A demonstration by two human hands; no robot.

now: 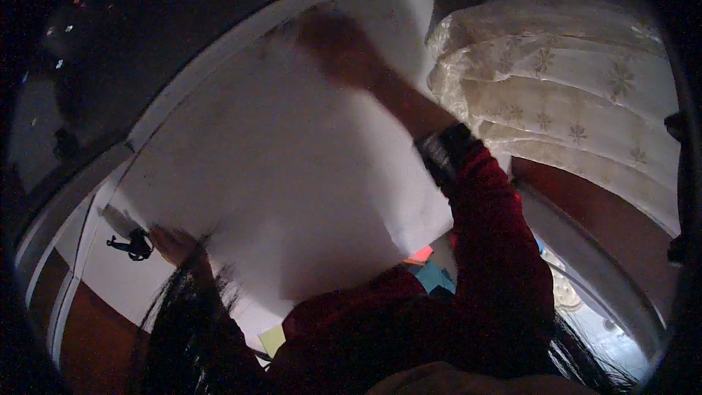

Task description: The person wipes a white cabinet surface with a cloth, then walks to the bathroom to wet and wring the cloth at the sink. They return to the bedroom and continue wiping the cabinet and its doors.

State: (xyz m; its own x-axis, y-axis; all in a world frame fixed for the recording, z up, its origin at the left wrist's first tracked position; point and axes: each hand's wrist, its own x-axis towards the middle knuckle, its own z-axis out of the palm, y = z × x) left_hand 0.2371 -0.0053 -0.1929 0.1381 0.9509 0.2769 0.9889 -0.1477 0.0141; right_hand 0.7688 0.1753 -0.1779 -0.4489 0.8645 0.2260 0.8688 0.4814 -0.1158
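My right hand [338, 50] is raised to the far edge of a broad whitish panel [256, 146]. Motion smears its fingers, so their closure and anything in them cannot be made out. A dark band [444, 152] circles that wrist, below which begins a dark red sleeve [497, 241]. Lower on the left, my left hand [174, 245] lies against the panel with its fingers stretched out, partly covered by strands of dark hair. Close beside its fingertips is a small black fitting [137, 244] with a thin arm; its exact kind is unclear.
A pale sheer curtain [556, 80] with a leaf pattern hangs in folds at the right. A light frame [197, 66] borders the panel, with darkness beyond it. Teal cloth or paper [433, 278] and a yellow piece [273, 340] show below, near my body.
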